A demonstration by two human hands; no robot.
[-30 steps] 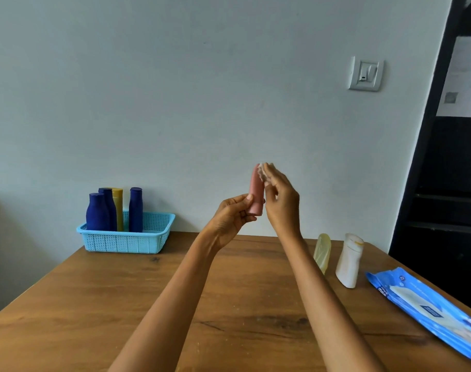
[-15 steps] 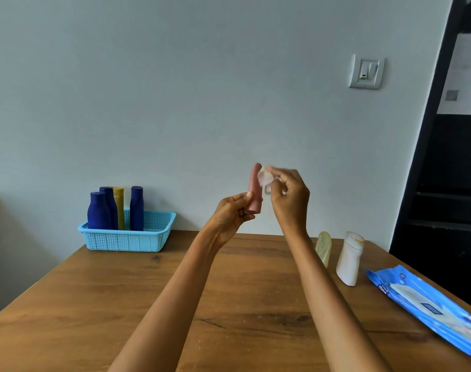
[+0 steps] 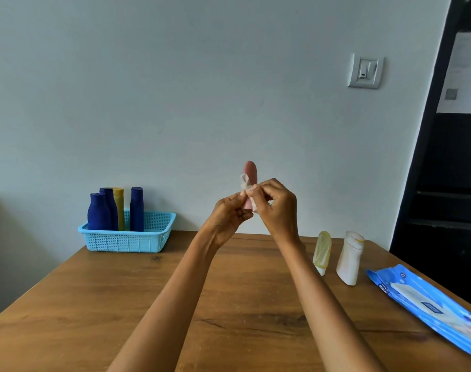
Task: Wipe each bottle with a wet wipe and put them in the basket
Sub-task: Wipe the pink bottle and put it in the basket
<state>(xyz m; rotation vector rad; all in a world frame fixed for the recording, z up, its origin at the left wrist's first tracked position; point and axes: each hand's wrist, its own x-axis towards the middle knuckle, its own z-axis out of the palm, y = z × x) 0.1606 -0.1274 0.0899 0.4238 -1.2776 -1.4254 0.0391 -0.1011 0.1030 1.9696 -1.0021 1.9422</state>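
Wipe [image 3: 245,183] slid from top of pink bottle [image 3: 250,173] down to middle since half second ago. Left hand [image 3: 229,214] clamps base, right hand [image 3: 275,208] pinches wipe, I think. Held well right of blue basket [image 3: 127,238], wiping nearly done.

Wall [image 3: 202,89]: plain and pale, a soft grey-white, with a few faint marks.
Switch [image 3: 365,72]: a white light switch plate, high on the wall to the right.
Table [image 3: 95,304]: brown wood with dark grain lines, pushed up against the wall.
Dark frame [image 3: 427,157]: a tall black edge at the far right, leaning in the picture.
Paper [image 3: 462,73]: a pale sheet stuck up on the dark part; its print is too blurry to read.
Light: soft and even, like daylight.
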